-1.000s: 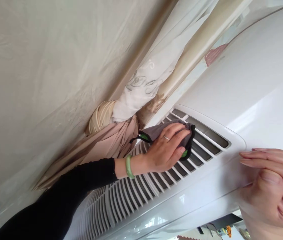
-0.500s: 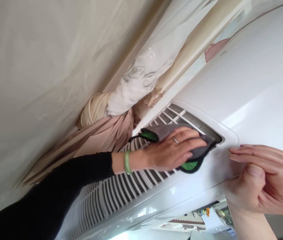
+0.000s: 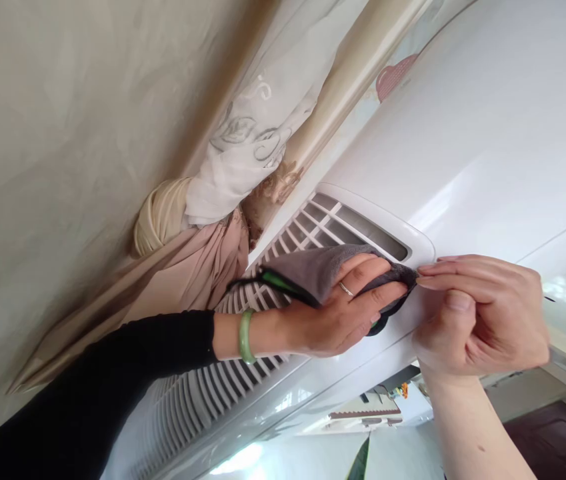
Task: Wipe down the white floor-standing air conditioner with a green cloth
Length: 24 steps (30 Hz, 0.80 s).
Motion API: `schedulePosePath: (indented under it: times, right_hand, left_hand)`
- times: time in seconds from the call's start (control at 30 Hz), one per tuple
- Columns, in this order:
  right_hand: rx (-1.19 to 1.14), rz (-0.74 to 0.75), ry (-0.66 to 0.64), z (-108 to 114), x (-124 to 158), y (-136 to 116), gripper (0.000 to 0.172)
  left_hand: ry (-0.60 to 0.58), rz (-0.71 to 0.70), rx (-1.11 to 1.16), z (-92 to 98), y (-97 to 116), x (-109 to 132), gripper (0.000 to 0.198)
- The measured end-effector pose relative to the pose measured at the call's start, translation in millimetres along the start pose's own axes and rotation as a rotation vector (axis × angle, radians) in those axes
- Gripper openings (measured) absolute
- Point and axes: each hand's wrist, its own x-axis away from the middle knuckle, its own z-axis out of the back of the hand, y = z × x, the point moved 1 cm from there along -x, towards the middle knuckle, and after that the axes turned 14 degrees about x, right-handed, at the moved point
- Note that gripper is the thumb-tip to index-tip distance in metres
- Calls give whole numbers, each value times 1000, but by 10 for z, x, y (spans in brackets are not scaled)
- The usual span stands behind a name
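Observation:
My left hand (image 3: 347, 307), with a ring and a green bangle below its black sleeve, presses a grey cloth (image 3: 320, 263) onto the slatted vent grille (image 3: 313, 230) of a white appliance. The cloth has black edging and a green underside. My fingers lie over the cloth and partly sink into its folds. At the right, my right hand (image 3: 483, 313) is closed, with fingers together and the thumb bent beside them. Its fingertips are by the cloth's right corner, against the white casing (image 3: 463, 133). Whether anything is pinched in them is hidden.
Left of the grille hangs a tied-back curtain (image 3: 193, 267) in beige and pink-brown. A white sheer curtain (image 3: 243, 133) with a stitched pattern runs above it. Below show a plant leaf (image 3: 360, 460) and a cluttered white surface. A pink patterned shape (image 3: 395, 77) is at the upper right.
My left hand has slid the cloth along the grille toward its right end, close to my right fingertips. My right hand keeps its place on the casing. The whole view has shifted.

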Motion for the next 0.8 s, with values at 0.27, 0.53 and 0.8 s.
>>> schedulePosePath:
  times: [0.27,0.53,0.8]
  right_hand:
    - [-18,33,-8,10,-13,-13,20]
    - [-30,56,-60,40,44,-68,21]
    - [-30,18,-136,77,104,-168,22]
  left_hand:
    - [-64,-100,6,105,-129,251,46]
    - [-73,-179,-75,313,-322,88,32]
    - [83,9,-81,509,-707,272,33]
